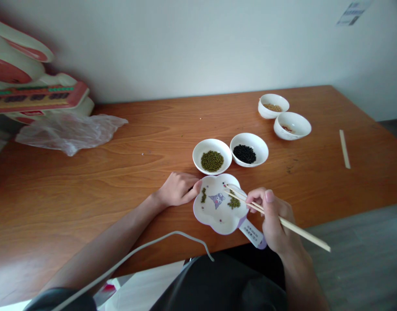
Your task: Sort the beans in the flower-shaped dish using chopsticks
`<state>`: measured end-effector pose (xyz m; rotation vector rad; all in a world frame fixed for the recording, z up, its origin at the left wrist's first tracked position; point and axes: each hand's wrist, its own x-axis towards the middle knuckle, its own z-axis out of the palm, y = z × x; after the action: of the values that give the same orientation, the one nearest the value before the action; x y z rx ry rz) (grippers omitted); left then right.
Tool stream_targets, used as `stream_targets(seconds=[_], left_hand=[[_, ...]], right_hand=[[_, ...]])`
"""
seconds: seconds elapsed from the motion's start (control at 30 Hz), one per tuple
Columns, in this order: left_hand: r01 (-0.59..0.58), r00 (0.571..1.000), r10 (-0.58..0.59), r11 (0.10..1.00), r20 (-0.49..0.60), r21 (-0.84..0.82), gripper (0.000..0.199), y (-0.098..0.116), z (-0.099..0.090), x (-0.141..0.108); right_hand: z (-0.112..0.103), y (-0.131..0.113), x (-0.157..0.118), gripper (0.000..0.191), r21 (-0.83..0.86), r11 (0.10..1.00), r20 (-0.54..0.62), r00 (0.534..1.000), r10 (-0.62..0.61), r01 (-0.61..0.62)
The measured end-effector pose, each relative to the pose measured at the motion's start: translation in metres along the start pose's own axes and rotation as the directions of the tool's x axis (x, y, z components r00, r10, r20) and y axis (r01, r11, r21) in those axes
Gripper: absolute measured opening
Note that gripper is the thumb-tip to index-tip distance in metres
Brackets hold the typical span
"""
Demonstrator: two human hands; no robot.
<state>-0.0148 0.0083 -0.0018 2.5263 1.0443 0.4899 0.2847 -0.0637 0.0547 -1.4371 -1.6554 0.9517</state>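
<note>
A white flower-shaped plate (pixel 214 218) with a purple edge, a short handle and a cartoon print lies near the table's front edge. Green mung beans (pixel 234 202) form a small heap on its right side, with a few more at the left. My left hand (pixel 179 189) rests on the table, fingers curled, thumb against the plate's left rim. A pair of wooden chopsticks (pixel 292 227) is gripped in my right hand (pixel 274 216), their tips over the plate above the right heap. Just behind the plate stand a bowl of mung beans (pixel 212 160) and a bowl of black beans (pixel 244 153).
Farther back at right are a bowl with yellowish grains (pixel 272 107) and a bowl with a few reddish bits (pixel 287 128). A flat pale strip (pixel 344 149) lies at far right. A clear plastic bag (pixel 72 131) and a toy keyboard (pixel 39 97) occupy the left; a cable (pixel 146 244) crosses in front.
</note>
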Motion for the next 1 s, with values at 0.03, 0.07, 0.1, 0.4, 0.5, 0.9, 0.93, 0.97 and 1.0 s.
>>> stream_targets(seconds=[0.03, 0.07, 0.1, 0.4, 0.5, 0.9, 0.93, 0.97, 1.0], left_hand=[[0.003, 1.000, -0.003, 1.000, -0.001, 0.001, 0.045, 0.0001, 0.0000, 0.0000], [0.004, 1.000, -0.004, 1.000, -0.001, 0.001, 0.045, 0.0001, 0.0000, 0.0000], [0.004, 1.000, -0.004, 1.000, -0.001, 0.002, 0.045, 0.0002, 0.0000, 0.0000], [-0.007, 1.000, 0.007, 1.000, -0.006, 0.003, 0.045, 0.0005, -0.0013, 0.0004], [-0.010, 1.000, 0.010, 1.000, -0.001, 0.005, 0.045, -0.0001, -0.0008, 0.0003], [0.005, 1.000, -0.005, 1.000, 0.008, 0.004, 0.045, 0.0006, -0.0007, 0.0002], [0.005, 1.000, -0.005, 1.000, 0.007, 0.007, 0.045, 0.0004, -0.0006, 0.0001], [0.005, 1.000, -0.005, 1.000, 0.006, 0.009, 0.045, 0.0002, -0.0005, 0.0000], [0.004, 1.000, -0.004, 1.000, 0.004, 0.011, 0.045, 0.0000, -0.0005, -0.0002]], right_hand=[[0.0005, 0.0003, 0.0008, 0.052, 0.001, 1.000, -0.008, 1.000, -0.008, 0.008], [0.0010, 0.0007, 0.0015, 0.052, 0.001, 1.000, -0.017, 1.000, -0.016, 0.016], [0.0015, 0.0013, 0.0021, 0.052, 0.002, 1.000, -0.028, 0.999, -0.023, 0.023], [0.0027, 0.0092, 0.0025, 0.065, 0.008, 0.998, -0.061, 0.997, -0.055, 0.056], [0.0038, 0.0081, 0.0016, 0.067, 0.013, 0.998, -0.046, 0.997, -0.054, 0.055], [0.0078, 0.0058, 0.0034, 0.063, 0.031, 0.996, -0.091, 0.993, -0.077, 0.080], [0.0083, 0.0067, 0.0037, 0.064, 0.036, 0.996, -0.105, 0.991, -0.080, 0.084], [0.0088, 0.0073, 0.0039, 0.065, 0.041, 0.995, -0.118, 0.990, -0.082, 0.088], [0.0092, 0.0076, 0.0042, 0.065, 0.045, 0.995, -0.127, 0.988, -0.083, 0.090]])
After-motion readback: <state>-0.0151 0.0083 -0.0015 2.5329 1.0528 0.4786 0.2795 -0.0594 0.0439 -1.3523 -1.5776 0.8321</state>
